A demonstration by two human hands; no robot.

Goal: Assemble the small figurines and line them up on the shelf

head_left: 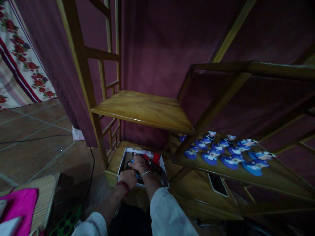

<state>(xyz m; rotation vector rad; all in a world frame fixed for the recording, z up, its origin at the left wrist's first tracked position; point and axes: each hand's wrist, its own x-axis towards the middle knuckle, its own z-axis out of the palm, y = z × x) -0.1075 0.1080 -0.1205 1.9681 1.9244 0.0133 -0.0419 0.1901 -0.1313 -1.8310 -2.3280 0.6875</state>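
Observation:
A shallow white box (163, 172) sits on the lowest wooden shelf, with small red, black and dark items inside. My left hand (128, 178), with a red bead bracelet at the wrist, is closed at the box's front left side; a bit of blue shows beside its fingers. Just beyond it, my right hand (138, 164), wearing a thin bangle, reaches into the box with its fingers curled together. Something small and blue shows by those fingertips. What either hand grips is too dark and small to make out. A red item (156, 158) lies right of my right hand.
An empty-looking wooden shelf board (145, 108) juts out above the box. Several blue-and-white figurines (231, 160) stand on the shelf to the right, above a phone-like dark slab (218, 184). A black cable (92, 170) runs across the floor at left, near a pink cloth (27, 200).

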